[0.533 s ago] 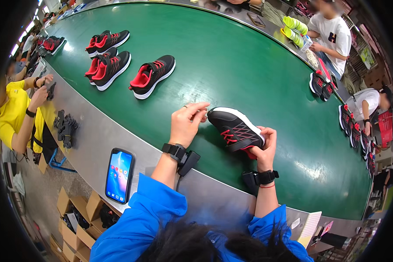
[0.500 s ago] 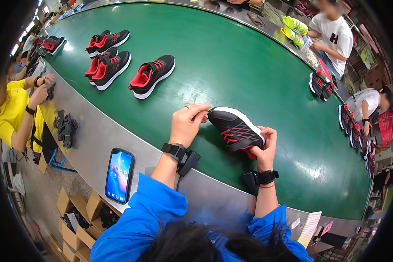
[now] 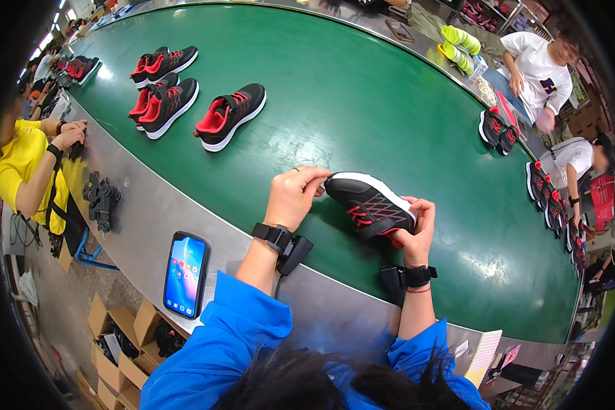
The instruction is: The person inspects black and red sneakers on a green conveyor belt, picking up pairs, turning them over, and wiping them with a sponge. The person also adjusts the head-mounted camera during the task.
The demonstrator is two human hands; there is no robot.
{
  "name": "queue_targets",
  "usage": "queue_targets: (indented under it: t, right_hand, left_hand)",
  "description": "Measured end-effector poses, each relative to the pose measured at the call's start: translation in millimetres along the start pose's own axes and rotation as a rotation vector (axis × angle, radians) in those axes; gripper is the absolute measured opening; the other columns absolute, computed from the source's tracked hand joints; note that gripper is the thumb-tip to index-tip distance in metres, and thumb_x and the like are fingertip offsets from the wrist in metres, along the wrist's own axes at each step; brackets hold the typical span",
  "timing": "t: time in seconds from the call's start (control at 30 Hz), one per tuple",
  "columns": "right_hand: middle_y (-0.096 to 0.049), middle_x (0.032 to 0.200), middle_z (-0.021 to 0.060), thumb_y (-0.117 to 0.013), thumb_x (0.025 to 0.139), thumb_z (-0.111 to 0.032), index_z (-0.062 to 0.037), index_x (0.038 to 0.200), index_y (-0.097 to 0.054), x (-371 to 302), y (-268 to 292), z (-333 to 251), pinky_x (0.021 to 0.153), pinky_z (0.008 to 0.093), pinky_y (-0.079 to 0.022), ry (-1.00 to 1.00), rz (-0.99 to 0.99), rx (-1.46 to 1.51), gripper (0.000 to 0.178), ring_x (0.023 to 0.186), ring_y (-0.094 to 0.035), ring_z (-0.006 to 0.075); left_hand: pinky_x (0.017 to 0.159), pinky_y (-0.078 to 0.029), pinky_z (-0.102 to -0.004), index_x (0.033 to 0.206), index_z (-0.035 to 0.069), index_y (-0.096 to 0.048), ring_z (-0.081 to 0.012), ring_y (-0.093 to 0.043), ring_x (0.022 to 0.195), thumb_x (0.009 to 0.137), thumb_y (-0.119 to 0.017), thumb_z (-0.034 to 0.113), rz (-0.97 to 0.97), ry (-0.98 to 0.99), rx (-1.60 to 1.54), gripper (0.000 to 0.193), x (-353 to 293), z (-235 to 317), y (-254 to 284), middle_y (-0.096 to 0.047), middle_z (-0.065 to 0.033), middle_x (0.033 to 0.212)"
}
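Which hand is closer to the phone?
Left. The left hand is beyond the phone and to its right, at the toe of the shoe; the right hand is farther right, holding the heel end.

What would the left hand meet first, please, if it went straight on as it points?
The left hand would probably meet the black sneaker in the right hand, at its toe; the fingertips seem to touch it, though depth is unclear.

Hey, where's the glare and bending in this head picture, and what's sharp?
Head view: whitish glare patches on the smooth green work surface; the grey metal ledge curves, fisheye-style, and the corners go black; the black-and-red sneaker with a white sole in the right hand looks fairly sharp.
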State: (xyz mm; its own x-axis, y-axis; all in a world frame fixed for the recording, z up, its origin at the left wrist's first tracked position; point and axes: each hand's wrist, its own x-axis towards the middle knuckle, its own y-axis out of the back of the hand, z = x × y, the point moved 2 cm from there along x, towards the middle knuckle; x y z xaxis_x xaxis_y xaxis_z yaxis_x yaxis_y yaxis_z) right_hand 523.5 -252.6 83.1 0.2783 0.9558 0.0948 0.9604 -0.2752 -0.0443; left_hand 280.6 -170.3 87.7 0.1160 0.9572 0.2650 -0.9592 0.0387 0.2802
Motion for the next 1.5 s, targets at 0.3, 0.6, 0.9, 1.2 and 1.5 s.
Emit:
queue_targets:
  t: [0.3,0.6,0.9,1.2,1.5]
  right_hand:
    - [-0.051,0.118,0.0147,-0.058,0.058,0.006,-0.0077,0.104,-0.041,-1,0,-2,0.079,0.0249,-0.047,-0.02,0.017,0.02,0.051,0.098,-0.053,0.0176]
    - [-0.051,0.117,0.015,-0.061,0.059,0.006,-0.0072,0.106,-0.04,-3,0,1,0.093,0.0296,-0.042,-0.045,0.054,0.039,0.052,0.103,-0.052,0.0201]
    - [-0.051,0.117,0.0151,-0.06,0.058,0.006,-0.007,0.107,-0.041,-4,3,5,0.095,0.0312,-0.04,-0.061,0.126,0.027,0.054,0.104,-0.052,0.0212]
    - [-0.049,0.117,0.0147,-0.049,0.052,0.004,-0.0083,0.106,-0.041,-3,0,-2,0.092,0.0318,-0.045,-0.144,0.022,0.367,0.055,0.103,-0.054,0.0239]
    - [-0.05,0.114,0.0136,-0.046,0.05,0.002,-0.007,0.103,-0.04,-3,1,0,0.091,0.0301,-0.046,-0.1,0.022,0.277,0.055,0.102,-0.055,0.0242]
  left_hand:
    - [0.06,-0.056,-0.0265,0.091,0.001,-0.069,-0.0163,-0.069,0.065,0.085,-0.066,0.0,0.022,-0.029,0.123,0.007,-1,-6,-1,-0.069,-0.0096,0.079]
    - [0.063,-0.055,-0.0286,0.092,0.003,-0.066,-0.0176,-0.067,0.067,0.083,-0.066,0.003,0.085,0.045,0.005,0.008,-2,-6,-3,-0.069,-0.0095,0.081]
    - [0.064,-0.054,-0.0258,0.095,-0.002,-0.062,-0.0126,-0.064,0.072,0.09,-0.061,0.005,-0.025,0.293,-0.524,0.008,-4,-14,-4,-0.065,-0.0061,0.083]
    - [0.069,-0.047,-0.0262,0.084,0.003,-0.064,-0.0098,-0.058,0.076,0.088,-0.064,0.008,-0.069,0.196,-0.31,0.006,-2,-22,2,-0.064,-0.0026,0.085]
    - [0.08,-0.046,-0.0279,0.097,0.003,-0.07,-0.015,-0.058,0.097,0.085,-0.07,0.009,-0.132,0.056,-0.407,0.014,1,-8,4,-0.063,-0.0046,0.103]
